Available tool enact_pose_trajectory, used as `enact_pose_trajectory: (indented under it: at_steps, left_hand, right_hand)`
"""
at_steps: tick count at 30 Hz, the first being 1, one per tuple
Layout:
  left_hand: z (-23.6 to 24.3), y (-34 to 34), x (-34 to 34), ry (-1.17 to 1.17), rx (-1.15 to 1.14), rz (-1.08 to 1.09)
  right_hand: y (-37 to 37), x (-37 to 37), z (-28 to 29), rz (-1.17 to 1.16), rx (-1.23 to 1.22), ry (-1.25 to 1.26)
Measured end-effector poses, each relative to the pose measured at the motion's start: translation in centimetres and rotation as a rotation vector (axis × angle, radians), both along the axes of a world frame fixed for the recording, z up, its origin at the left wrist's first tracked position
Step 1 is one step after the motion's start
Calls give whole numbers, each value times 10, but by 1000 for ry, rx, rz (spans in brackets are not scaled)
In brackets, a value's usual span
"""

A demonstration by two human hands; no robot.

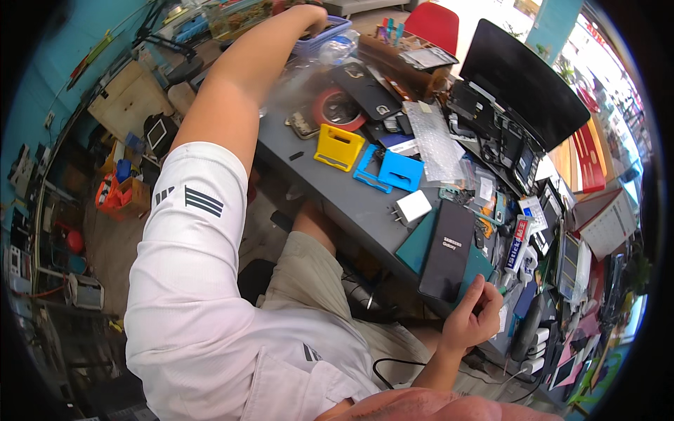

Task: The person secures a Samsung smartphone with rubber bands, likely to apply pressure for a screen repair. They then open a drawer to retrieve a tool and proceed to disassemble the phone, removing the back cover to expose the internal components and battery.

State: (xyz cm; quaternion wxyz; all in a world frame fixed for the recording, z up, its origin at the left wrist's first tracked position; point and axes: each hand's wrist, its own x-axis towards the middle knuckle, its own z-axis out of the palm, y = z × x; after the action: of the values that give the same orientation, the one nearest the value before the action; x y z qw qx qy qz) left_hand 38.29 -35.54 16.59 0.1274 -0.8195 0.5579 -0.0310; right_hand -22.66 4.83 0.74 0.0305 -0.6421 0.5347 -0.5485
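- As one blue basket (335, 30), far left, is apparently reached into by the left hand (314, 21), its hidden fingers' state cannot be told; careful grasping seems called for.
- One dark phone (446, 251), near right, is flanked by the right hand (474, 317), fingers curled, any hold unclear.
- One yellow stand (340, 140), one white charger (413, 208) are counted mid-tabletop (282, 142).

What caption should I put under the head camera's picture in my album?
A cluttered desk: left hand at a blue-purple basket, right hand beside a black phone.
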Motion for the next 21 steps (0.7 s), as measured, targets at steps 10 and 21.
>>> enact_pose_trajectory:
  at_steps: [10,21]
  left_hand:
    - [-43,-59,108,67,-54,-473]
    - [-74,-84,143,296,-47,-374]
  right_hand:
    - [-15,-20,0,193,-104,-112]
    - [-14,-24,-5,128,-302,-81]
